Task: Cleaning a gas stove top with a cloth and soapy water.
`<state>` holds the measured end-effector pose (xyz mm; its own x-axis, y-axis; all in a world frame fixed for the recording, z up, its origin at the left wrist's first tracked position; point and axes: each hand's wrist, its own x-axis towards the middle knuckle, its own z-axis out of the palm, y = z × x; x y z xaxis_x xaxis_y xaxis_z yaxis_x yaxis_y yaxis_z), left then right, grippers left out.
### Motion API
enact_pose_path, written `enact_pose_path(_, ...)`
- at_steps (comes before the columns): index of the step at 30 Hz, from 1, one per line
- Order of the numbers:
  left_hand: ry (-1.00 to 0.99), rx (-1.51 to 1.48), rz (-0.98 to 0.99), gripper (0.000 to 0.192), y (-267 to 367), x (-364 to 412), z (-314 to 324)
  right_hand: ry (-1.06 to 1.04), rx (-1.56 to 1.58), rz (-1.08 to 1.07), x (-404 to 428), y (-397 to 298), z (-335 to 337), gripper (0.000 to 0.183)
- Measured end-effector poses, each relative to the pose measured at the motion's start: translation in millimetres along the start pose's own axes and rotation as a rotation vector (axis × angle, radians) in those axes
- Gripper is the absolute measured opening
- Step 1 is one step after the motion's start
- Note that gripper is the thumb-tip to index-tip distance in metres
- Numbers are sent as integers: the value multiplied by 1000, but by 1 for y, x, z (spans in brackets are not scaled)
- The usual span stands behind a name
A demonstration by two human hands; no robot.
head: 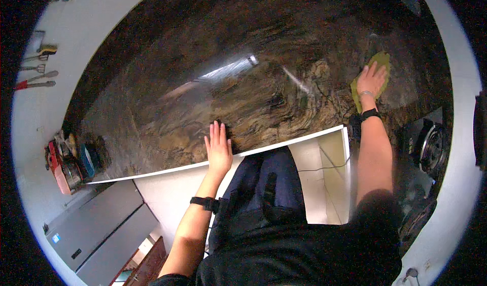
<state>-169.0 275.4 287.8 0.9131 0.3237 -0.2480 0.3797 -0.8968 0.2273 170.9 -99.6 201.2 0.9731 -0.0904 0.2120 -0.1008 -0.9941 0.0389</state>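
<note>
A yellow-green cloth (383, 59) lies spread on a dark brown, marble-patterned countertop (243, 95). My right hand (371, 79) holds it against the surface, palm down with the fingers spread over it. My right arm stretches out past the corner of the counter's white front edge. Near that edge my left hand (219, 149) rests flat on the countertop with nothing in it. Its fingertips point away from me, and the thumb stands apart from the fingers. Light glares off the glossy surface between my two hands.
At the right sits a gas stove burner (433, 149). Several bottles and containers (66, 164) crowd the counter's left end. Kitchen utensils (40, 76) hang on the left wall. A grey refrigerator (95, 217) stands lower left. A thin dark cable (323, 169) runs below the counter edge.
</note>
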Motion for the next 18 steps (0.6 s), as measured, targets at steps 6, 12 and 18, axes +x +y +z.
enact_pose_path(6, 3, -95, 25, 51, -9, -7, -11, -65, 20, 112, -29, -66, -9, 57)
enact_pose_path(12, -16, -174, 114, 50, -27, -10, -8, -74, -4, -143, -90, -186, -34, 58)
enact_pose_path(18, 16, -282, 218, 48, -97, -26, -31, -49, 89, -412, -191, -317, -68, 60)
